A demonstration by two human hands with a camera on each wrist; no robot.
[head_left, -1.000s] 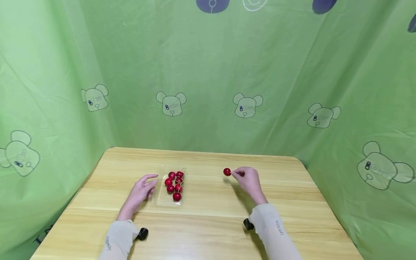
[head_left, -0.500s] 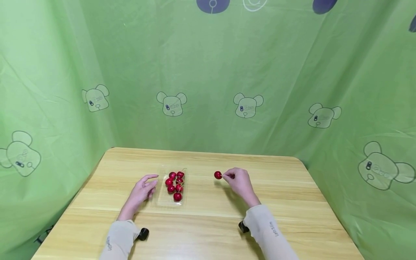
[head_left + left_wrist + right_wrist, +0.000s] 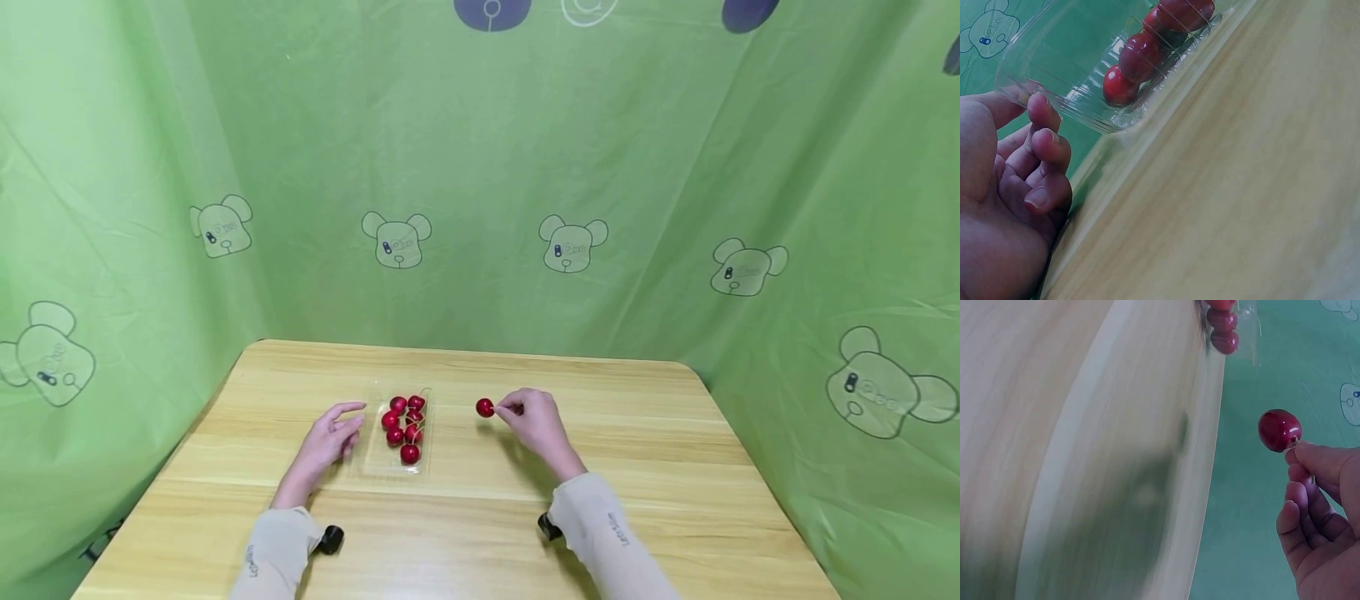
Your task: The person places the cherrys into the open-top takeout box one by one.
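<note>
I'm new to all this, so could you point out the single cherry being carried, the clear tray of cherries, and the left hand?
single cherry (image 3: 485, 407), head view, middle of the red fruit.
clear tray (image 3: 372, 460), head view, bare near-left corner.
left hand (image 3: 324, 442), head view, back of the hand.

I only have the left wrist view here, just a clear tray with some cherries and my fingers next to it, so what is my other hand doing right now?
Observer: The right hand pinches one cherry by its stem, right of the tray.
Operator: Is it over the tray?
Observer: No, it is apart from it, above the table.
Operator: How many cherries in the tray?
Observer: About seven cherries in the tray, clustered together.
</note>
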